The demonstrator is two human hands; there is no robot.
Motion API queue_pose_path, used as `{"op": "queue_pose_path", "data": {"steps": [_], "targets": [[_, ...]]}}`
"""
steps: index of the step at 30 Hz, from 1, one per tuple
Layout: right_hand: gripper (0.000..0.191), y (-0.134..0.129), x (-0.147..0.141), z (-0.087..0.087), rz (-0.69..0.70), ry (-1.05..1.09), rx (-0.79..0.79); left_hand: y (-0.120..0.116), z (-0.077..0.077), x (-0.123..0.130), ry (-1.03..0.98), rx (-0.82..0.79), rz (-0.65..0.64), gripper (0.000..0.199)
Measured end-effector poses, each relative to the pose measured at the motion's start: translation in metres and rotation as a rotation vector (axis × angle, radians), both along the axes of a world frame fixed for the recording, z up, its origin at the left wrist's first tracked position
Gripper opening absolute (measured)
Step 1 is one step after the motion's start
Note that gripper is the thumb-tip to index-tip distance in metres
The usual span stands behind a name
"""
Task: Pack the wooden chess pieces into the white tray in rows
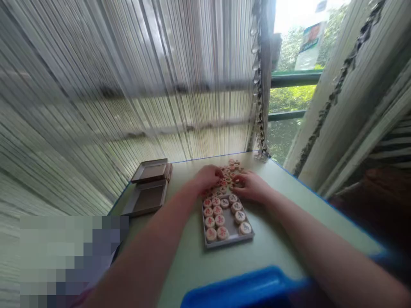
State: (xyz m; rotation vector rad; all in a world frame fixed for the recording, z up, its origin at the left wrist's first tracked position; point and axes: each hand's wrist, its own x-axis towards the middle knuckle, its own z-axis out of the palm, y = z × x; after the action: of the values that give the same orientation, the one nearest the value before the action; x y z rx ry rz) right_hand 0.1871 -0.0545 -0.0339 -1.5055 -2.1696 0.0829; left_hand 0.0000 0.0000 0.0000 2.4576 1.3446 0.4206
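Note:
Round xiangqi pieces lie in a loose pile on the table, some stacked or leaning. My left hand is at the pile's left side, with its fingers curled in among the pieces; what they hold, if anything, is hidden. On the opposite side, my right hand touches the pile's edge with thumb and fingers apart. Nearer to me sits a shallow box tray. Red-marked pieces fill two columns on its left. Dark-marked pieces line its right side and far end, with bare tray floor between.
Two shallow open boxes lie at the table's left, the far one resting on something brown. The pale green table has blue edges. A blurred blue plastic edge is close to me. String curtains hang behind, beside a window.

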Motion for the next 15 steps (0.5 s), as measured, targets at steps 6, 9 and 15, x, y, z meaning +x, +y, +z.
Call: {"op": "queue_pose_path", "data": {"steps": [6,9,15], "targets": [[0.022,0.003,0.002,0.0,0.007,-0.031,-0.003,-0.002,0.004,0.003,0.036,0.026,-0.034,0.027],[0.023,-0.001,0.002,0.007,-0.023,0.032,0.034,-0.002,0.005,0.003,0.033,0.019,-0.021,0.027],[0.026,-0.027,-0.015,0.026,0.245,0.121,0.027,0.0,0.005,0.001,0.014,0.039,-0.04,0.027]]}}
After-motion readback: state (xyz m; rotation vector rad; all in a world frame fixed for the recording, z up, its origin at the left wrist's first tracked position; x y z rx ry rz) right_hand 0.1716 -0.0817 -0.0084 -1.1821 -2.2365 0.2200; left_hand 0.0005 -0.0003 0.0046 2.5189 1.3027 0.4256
